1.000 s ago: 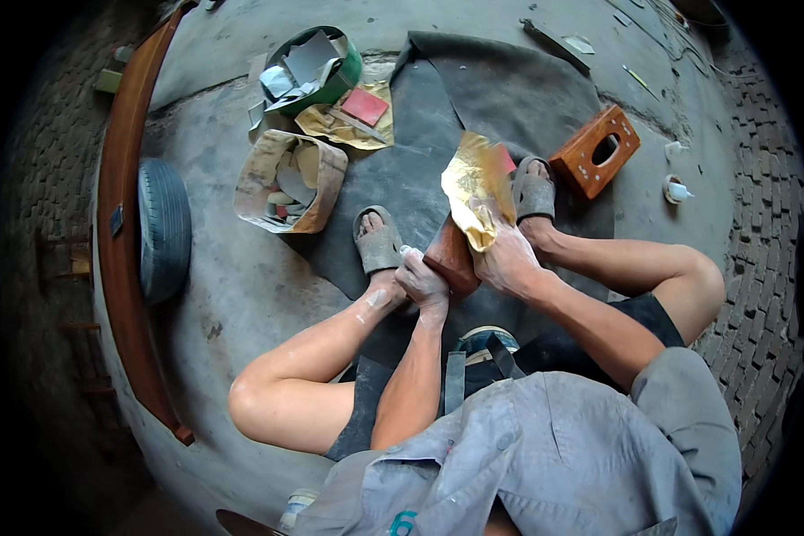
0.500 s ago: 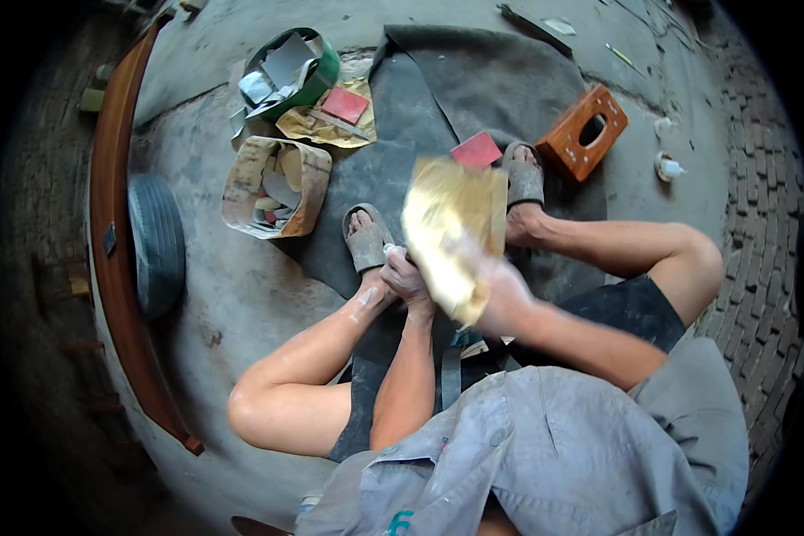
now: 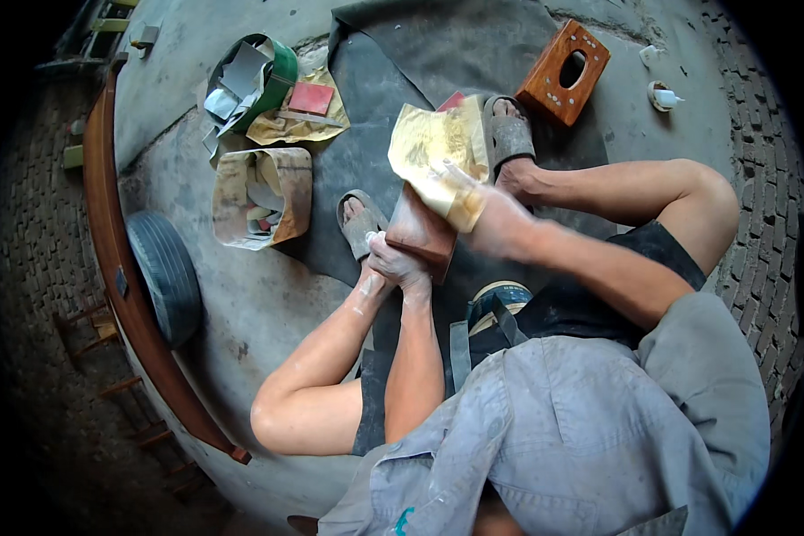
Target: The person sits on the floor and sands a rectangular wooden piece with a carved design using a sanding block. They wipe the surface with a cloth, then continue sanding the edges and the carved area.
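Note:
A reddish-brown wooden box, its upper face pale with dust, is tilted between my feet. My left hand, whitened with dust, grips its near left edge, fingers curled. Above the box, my right hand is blurred by motion and closed on a yellow sheet of sandpaper. The sheet covers the far part of the box, and its far edge curls up. A red block shows partly behind the sheet. Beyond my right foot stands an orange-brown wooden tissue box with an oval opening and pale inlaid spots.
Left of my feet stand a green tub of scraps and a stained square container of pads. Another yellow sheet carries a red block. A tyre lies beside a long wooden beam. A small glue bottle sits far right.
My right hand and the sandpaper have shifted up and away, uncovering the near part of the wooden box. The whole view has shifted slightly. My left hand keeps its grip.

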Demonstrator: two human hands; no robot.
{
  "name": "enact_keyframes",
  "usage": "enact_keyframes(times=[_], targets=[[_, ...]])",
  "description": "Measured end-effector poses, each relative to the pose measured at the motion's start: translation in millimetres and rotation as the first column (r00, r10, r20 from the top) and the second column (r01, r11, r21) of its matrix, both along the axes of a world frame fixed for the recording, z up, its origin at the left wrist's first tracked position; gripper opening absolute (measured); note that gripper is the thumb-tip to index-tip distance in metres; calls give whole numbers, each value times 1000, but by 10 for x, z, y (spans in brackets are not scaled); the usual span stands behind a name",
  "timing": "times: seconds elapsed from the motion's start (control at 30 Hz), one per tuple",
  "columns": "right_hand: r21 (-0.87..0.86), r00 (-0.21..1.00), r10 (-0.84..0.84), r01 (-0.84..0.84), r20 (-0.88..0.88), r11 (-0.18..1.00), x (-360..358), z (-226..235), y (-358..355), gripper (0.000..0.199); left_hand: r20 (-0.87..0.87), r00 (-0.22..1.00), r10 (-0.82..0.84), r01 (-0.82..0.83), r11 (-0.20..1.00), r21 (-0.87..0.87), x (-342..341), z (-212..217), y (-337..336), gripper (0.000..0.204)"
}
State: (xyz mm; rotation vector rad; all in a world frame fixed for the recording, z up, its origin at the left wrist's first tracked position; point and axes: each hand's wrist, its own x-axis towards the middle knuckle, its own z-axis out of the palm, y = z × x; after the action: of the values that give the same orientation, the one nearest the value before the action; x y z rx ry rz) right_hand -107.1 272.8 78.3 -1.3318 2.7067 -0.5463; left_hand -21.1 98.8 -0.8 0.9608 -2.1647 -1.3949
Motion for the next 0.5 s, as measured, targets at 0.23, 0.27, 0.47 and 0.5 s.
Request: enact_keyframes(times=[0.23,0.27,0.47,0.5], targets=[[127,872,46,-123,488,984,132,358,-368,38,225,965,-135,236,821,-520,378,-1019,-189,43],[166,870,-86,5,485,986,11,272,-347,38,203,967,-155,233,858,-458,370,-973,-119,43],[-234,974,-14,68,226,970,608,459,-479,75,59,954,-294,298,952,-72,164,-640,-391,43],[-266,964,-21,95,266,959,532,469,-482,75,45,943,-329,328,944,21,140,-648,-442,43]])
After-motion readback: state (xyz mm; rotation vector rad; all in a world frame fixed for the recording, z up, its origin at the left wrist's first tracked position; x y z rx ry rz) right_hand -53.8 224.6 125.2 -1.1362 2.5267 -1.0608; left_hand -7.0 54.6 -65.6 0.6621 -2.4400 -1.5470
